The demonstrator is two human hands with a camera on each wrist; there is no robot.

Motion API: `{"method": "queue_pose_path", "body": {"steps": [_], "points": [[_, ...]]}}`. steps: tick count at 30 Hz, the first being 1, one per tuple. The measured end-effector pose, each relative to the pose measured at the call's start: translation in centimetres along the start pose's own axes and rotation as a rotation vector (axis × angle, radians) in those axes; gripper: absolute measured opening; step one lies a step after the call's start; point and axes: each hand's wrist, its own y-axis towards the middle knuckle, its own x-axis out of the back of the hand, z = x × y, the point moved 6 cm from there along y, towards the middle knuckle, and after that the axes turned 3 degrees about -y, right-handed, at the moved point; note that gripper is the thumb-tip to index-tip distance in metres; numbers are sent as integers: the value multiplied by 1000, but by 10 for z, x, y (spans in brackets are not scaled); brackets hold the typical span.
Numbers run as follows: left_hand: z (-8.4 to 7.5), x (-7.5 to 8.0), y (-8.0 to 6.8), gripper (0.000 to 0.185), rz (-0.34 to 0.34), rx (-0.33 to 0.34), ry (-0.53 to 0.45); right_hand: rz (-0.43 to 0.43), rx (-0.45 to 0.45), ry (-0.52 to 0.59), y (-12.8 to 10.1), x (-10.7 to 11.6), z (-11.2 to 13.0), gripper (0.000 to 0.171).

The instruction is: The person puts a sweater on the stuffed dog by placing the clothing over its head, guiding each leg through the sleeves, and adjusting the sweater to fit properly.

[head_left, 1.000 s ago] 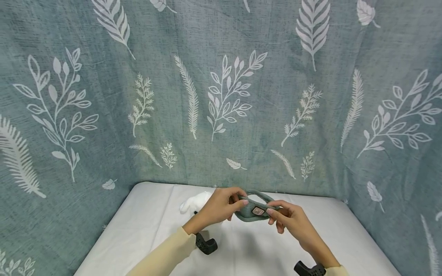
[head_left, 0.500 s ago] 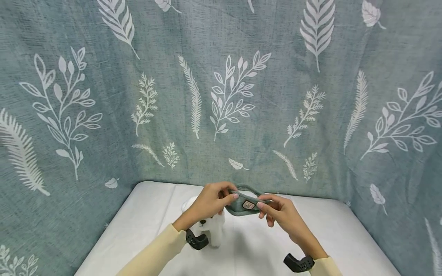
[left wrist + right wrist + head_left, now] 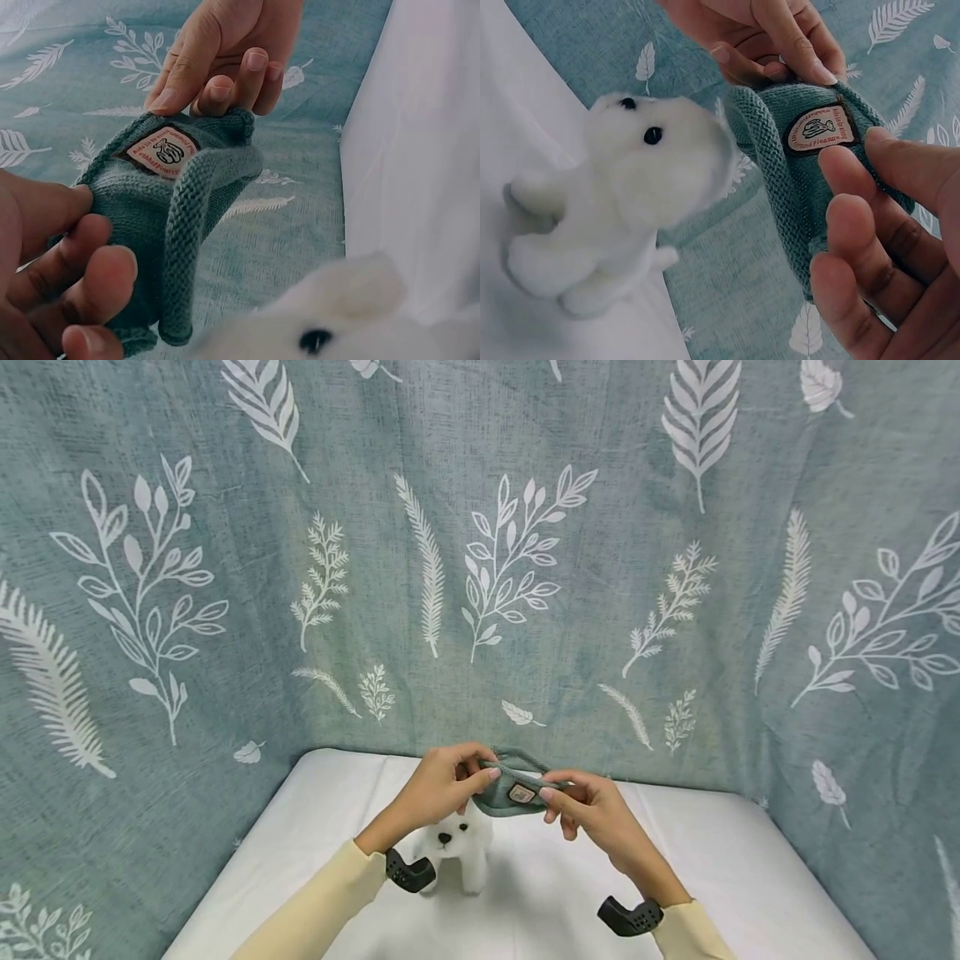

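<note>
A small green knitted garment [image 3: 498, 797] with a loop-like strap and a pale patch is held up in the air between both hands. My left hand [image 3: 442, 785] pinches its left end between thumb and fingers. At the other end, beside the patch, my right hand [image 3: 600, 818] pinches the edge. The knit's strap [image 3: 769, 150] with its rolled edge shows well in the right wrist view. A white plush dog [image 3: 453, 843] stands upright below and behind my left hand, which hides the top of its head in the head view. Its black eye [image 3: 315, 341] shows in the left wrist view.
The dog stands on a white-covered table [image 3: 322, 827]. Behind and on both sides hangs a blue-green curtain [image 3: 450, 693] printed with white leaves. Each wrist wears a black band-mounted device [image 3: 630, 917].
Both hands have shifted left and slightly up with the knitted garment, keeping their pinch. More of the plush dog's face and front legs shows below my left arm.
</note>
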Motion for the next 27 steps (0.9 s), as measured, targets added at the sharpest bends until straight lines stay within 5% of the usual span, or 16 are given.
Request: {"method": "queue_pose_path", "body": {"steps": [27], "points": [[17, 53, -28, 12, 6, 20, 59, 99, 45, 54, 28, -56, 15, 32]]}}
